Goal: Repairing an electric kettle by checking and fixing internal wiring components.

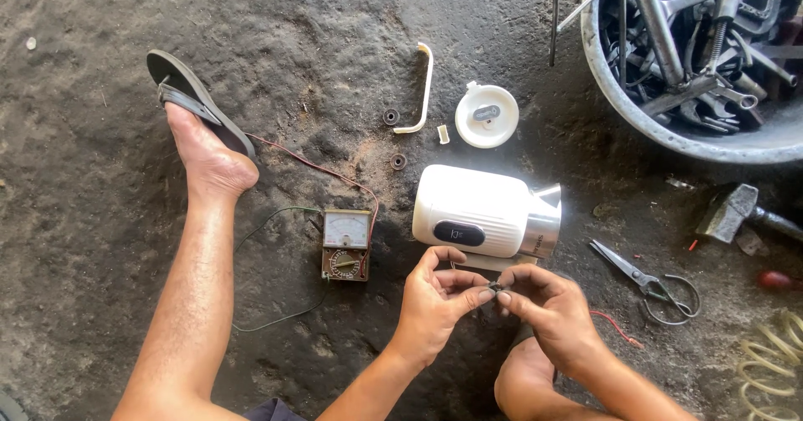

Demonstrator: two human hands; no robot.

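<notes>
Mid-repair, looks like: pinching a tiny dark part [494,287] between both sets of fingers, just near of the white appliance body [481,212] lying on the floor. Left hand [437,300] and right hand [548,304] meeting fingertip to fingertip, wrists low. Probably needs a steady twist next. Analog meter [346,244] sitting left.

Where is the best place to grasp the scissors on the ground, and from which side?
Probably at the looped handles of the scissors, coming from the person's right side. The loops lie toward the lower right and stand open to the fingers, while the pointed blades aim up-left toward the white appliance. The right hand is nearest.
</notes>
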